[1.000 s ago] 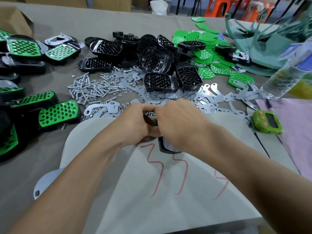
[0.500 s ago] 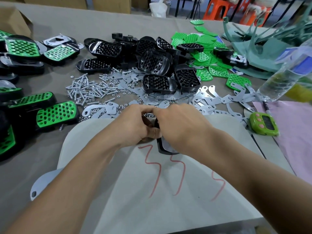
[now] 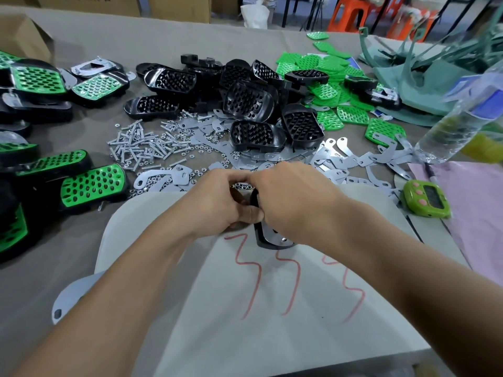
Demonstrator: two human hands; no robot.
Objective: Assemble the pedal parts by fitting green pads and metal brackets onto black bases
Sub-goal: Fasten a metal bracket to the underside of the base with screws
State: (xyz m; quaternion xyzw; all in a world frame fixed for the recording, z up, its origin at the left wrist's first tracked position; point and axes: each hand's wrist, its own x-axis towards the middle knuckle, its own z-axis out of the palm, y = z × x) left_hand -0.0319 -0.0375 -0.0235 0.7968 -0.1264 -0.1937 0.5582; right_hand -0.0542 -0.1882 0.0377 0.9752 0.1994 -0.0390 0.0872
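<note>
Change: across the last second nothing large has shifted. The left hand and right hand stay closed over the same part at the far middle of the work board, with only small finger movement.
Task piece: a black base stands on edge on the board with a metal bracket already laid against it. A screw head shows at the bracket's near end.
Left fingers: curled round the base's left side, thumb pressed to its edge.
Right fingers: bent down over the top of the base, clamped on it. The tips are hidden, so what they pinch cannot be told.
Reading: probably a fastening step in hand, not yet a finished pedal.
Far edge of board: crowded, with loose brackets and screws lying just beyond it.
Right edge: a green timer sits just off it.
Left side of table: finished pedals, well apart from the hands.
Open room: toward the board's near edge, where only red numerals show.
</note>
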